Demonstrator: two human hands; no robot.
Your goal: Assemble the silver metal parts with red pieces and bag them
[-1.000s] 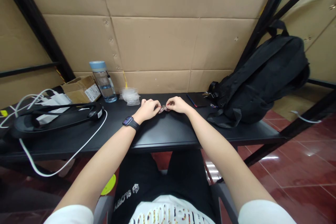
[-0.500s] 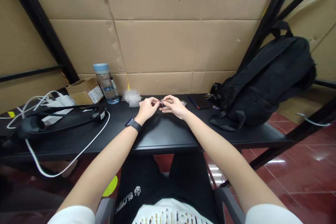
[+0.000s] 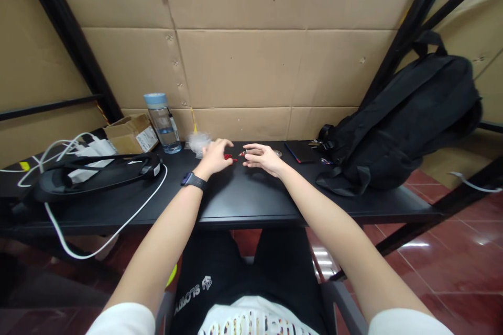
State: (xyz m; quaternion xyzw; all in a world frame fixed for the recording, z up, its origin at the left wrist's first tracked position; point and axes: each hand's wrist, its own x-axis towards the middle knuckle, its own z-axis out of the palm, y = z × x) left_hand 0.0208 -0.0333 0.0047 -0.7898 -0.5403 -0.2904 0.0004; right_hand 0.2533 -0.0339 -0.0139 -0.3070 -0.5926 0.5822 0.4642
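Now that the pinched-together hands are pulled apart, the left hand (image 3: pixel 214 156) is loosened beside a small red bit (image 3: pixel 228 156) — whether anything is gripped by the right hand (image 3: pixel 262 158) can't be told.

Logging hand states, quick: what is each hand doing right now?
Left hand: open, small red piece at its thumb.
Right hand: fingers spread; too small to tell whether it pinches anything.
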